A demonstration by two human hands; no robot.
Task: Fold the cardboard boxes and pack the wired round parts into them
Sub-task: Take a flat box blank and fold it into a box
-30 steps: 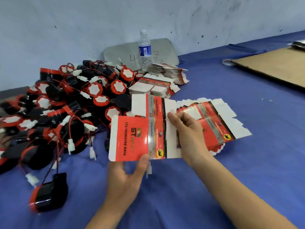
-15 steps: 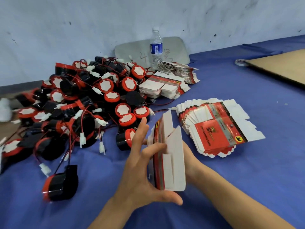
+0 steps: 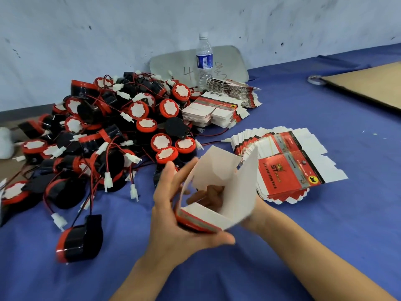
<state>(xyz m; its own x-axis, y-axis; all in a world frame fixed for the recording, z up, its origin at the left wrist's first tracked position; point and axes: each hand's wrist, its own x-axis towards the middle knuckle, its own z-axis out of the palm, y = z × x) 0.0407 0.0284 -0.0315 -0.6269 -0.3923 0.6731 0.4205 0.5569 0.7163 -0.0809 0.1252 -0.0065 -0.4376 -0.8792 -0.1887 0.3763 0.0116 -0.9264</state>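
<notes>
Squaring up box (image 3: pixel 230 185) – mouth upward.
Clasped by left hand (image 3: pixel 173 224); right hand (image 3: pixel 251 216) behind, grip hidden – round parts (image 3: pixel 121 131) left of box.

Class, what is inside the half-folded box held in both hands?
Only fingers show inside the box; nothing is packed in it. Its wall hides most of the right hand.

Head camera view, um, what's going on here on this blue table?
A person holds a half-opened box in both hands: the left hand grips its lower left edge, and the right hand holds it from the far side, fingers showing through the open middle. Nothing is packed in it yet. The parts lie heaped at left; more flat boxes are fanned out at right.
</notes>
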